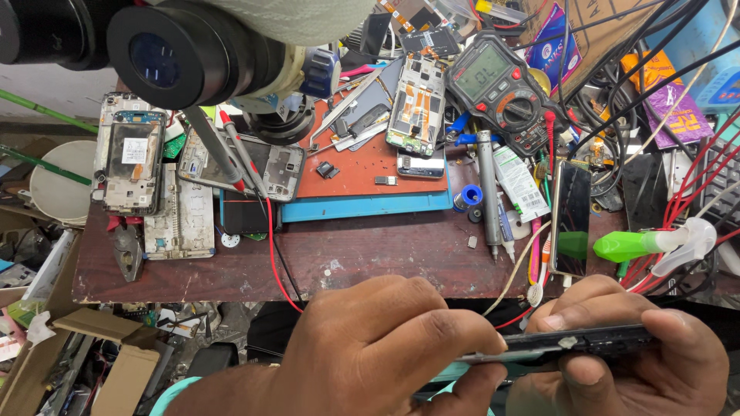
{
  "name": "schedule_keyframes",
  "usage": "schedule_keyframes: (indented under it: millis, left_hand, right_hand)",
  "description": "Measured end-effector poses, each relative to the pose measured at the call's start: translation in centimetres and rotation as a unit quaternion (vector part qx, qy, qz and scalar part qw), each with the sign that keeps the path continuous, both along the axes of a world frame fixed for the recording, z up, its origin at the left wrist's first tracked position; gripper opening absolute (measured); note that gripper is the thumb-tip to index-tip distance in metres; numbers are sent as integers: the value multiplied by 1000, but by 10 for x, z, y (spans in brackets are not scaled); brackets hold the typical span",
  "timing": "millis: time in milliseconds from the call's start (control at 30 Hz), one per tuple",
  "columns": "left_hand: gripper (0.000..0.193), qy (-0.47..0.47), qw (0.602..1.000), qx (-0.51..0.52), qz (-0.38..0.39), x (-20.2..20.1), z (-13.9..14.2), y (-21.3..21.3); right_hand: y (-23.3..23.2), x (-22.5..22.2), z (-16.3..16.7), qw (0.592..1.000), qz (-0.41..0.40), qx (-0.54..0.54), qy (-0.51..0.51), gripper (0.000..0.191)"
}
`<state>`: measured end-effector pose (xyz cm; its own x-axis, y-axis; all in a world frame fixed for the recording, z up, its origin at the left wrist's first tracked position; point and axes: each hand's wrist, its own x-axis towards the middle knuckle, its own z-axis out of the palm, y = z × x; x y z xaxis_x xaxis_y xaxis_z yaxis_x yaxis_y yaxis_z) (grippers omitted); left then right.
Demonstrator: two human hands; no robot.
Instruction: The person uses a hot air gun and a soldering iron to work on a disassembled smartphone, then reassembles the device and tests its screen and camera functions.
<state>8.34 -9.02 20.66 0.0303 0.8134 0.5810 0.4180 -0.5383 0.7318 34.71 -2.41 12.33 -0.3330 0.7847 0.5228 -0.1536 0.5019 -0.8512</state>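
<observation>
Head view: both hands (493,350) grip a dark phone (593,340) edge-on.

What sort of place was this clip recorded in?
Most likely a phone repair bench: a digital multimeter with red probes, stripped phone frames on a work mat, and a microscope eyepiece overhead. Both hands hold a dark phone edge-on.

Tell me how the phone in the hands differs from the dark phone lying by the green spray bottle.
The phone in the hands is seen edge-on, pinched by the left hand and right hand, below the bench edge. The dark phone lies flat on the bench, screen up, untouched. Both are slim and dark.
</observation>
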Motion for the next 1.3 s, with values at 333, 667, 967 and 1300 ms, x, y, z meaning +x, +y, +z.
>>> schedule_keyframes:
  millis: [333, 667, 967, 1300]
  left_hand:
    - [22, 61, 995, 35, 74, 7, 5, -2]
    - [23, -13, 997, -27, 67, -12, -44, 30]
    - [25, -12, 987, -139, 75, -49, -134, 83]
    - [34, 2, 987, -130, 93, -66, -181, 88]
  right_hand:
    - [17, -25, -23, 991, 54, 22, 118, 59]
    - [40, -70, -34, 983, -24, -40, 177, 38]
    - [96, -73, -61, 952, 78, -252, -154, 51]
    - [84, -94, -87, 935, -50, 54, -347, 59]
